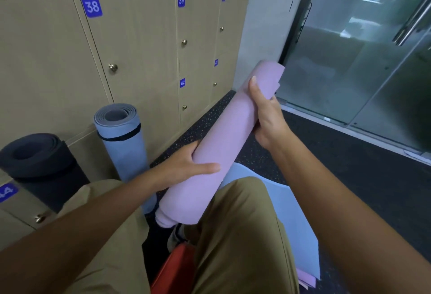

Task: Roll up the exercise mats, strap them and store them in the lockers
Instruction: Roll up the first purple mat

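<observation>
Single head-worn wide-angle view, looking forward and steeply down from close above the person's own forearms and knees. The lockers (140,44) fill the upper left, the glass door (363,55) the upper right, and the dark floor (349,165) runs between; edges curve from lens distortion.

Both hands, left hand (186,165) and right hand (268,121), grip a rolled pink mat (224,139) (tilted), right of the lockers (140,44).
</observation>
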`<state>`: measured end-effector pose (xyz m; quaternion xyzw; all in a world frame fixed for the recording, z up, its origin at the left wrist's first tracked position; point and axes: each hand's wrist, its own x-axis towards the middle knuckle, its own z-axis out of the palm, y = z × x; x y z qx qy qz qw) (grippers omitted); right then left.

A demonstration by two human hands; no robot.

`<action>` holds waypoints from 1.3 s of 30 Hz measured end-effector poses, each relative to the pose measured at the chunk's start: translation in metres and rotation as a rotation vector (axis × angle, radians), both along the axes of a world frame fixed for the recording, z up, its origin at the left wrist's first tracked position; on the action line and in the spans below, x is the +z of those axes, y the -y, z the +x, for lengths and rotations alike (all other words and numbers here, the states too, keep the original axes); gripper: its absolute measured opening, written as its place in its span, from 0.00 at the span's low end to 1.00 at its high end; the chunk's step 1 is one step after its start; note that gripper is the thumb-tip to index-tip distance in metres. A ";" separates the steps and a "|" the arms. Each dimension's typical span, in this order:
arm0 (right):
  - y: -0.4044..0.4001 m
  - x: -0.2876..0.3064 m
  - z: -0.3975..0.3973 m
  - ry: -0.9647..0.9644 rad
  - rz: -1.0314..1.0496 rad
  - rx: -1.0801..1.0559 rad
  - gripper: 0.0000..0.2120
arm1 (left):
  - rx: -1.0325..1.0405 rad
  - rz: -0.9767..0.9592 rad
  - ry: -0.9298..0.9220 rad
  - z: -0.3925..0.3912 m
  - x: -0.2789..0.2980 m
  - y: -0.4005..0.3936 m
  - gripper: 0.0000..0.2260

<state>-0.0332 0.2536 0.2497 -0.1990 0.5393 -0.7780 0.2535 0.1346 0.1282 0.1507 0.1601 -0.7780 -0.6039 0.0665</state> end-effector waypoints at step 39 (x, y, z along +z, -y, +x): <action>-0.005 -0.002 0.129 -0.533 0.184 0.518 0.30 | -0.285 -0.875 -0.209 0.065 0.190 -0.008 0.33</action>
